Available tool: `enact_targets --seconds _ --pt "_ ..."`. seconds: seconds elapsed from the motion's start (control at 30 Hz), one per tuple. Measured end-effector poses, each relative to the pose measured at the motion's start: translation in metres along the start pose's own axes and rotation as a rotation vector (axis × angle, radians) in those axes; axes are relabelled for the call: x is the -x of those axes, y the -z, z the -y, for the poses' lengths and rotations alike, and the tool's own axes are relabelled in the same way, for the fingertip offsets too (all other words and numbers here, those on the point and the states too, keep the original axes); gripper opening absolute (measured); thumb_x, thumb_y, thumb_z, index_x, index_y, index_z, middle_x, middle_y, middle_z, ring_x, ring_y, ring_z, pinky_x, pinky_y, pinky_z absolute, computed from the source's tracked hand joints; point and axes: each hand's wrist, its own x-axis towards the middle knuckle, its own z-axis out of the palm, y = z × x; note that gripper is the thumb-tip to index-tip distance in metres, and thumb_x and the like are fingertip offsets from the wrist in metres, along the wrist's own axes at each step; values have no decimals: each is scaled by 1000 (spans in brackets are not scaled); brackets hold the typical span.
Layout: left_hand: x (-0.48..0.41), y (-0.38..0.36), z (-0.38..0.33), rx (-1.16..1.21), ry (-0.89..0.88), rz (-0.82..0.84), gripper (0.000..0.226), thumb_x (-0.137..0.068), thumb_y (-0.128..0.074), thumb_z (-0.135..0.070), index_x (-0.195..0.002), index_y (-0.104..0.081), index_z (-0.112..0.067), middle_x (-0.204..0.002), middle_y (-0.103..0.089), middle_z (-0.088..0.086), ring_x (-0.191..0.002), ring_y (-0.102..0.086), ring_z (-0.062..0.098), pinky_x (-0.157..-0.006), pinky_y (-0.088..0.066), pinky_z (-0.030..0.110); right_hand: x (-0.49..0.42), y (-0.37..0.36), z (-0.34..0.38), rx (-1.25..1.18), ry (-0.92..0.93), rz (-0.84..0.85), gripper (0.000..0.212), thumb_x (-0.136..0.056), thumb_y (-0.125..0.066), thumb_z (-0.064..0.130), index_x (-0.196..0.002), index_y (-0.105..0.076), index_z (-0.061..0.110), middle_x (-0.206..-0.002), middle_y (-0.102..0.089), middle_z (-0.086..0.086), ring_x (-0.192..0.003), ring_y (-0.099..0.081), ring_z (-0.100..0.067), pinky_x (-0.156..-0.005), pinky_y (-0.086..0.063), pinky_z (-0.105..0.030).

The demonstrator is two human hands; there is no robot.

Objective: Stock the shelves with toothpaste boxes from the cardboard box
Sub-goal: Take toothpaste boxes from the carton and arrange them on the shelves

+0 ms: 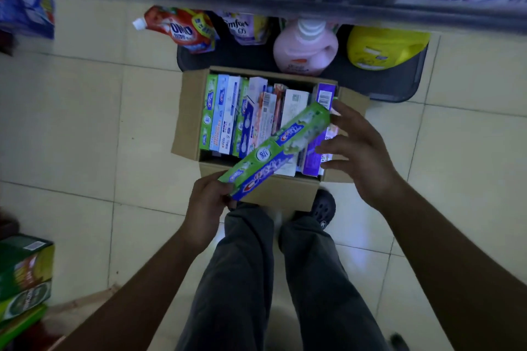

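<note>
Head view: my left hand (208,204) gripped the lower end of a green and blue toothpaste box (278,147), which slanted up toward the centre right of the frame. My right hand (363,155) was open, its fingers spread just beside the upper end. Beneath, at the centre, the cardboard box (186,120) sat on the tiled floor (85,122), packed with more toothpaste boxes (228,117). Above it in the frame, a pink bottle (305,48) and a yellow jug (385,48) stood under the shelf (256,0).

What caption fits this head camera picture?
Left hand holds a green toothpaste box over the cardboard box, right hand open beside it.
</note>
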Motion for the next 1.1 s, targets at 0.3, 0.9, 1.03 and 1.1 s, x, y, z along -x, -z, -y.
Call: enact_targets --seconds 0.3,0.9,1.03,1.1 --pt "-13 -45 24 49 266 31 18 -73 -53 -26 -65 -64 -15 -74 -52 19 -54 -44 22 -54 -32 32 18 72 -25 23 37 -10 39 -63 -88 13 -101 -77 14 -104 -77 -12 -94 -76 -31 -73 -61 -30" --pt "-99 -107 100 -413 222 -272 42 -85 -81 -32 -118 -60 -19 -106 -64 -4 -83 -63 10 -67 -50 23 66 122 -59 -186 50 -323 18 -69 -80 14 -86 -76 9 -93 -77 -16 -93 -75 -35 -83 -62 -41" --pt "-103 -97 100 -493 164 -273 38 -87 -79 -32 -116 -69 -10 -106 -71 2 -86 -65 17 -61 -47 21 64 118 -63 -194 36 -333 20 -72 -80 14 -90 -74 6 -97 -76 -18 -97 -74 -38 -85 -61 -44" --pt "-101 -86 95 -512 96 -290 33 -88 -77 -33 -112 -73 -11 -100 -74 0 -78 -66 13 -52 -41 13 63 114 -61 -202 22 -345 21 -71 -81 15 -89 -74 6 -97 -76 -18 -96 -74 -37 -83 -61 -42"
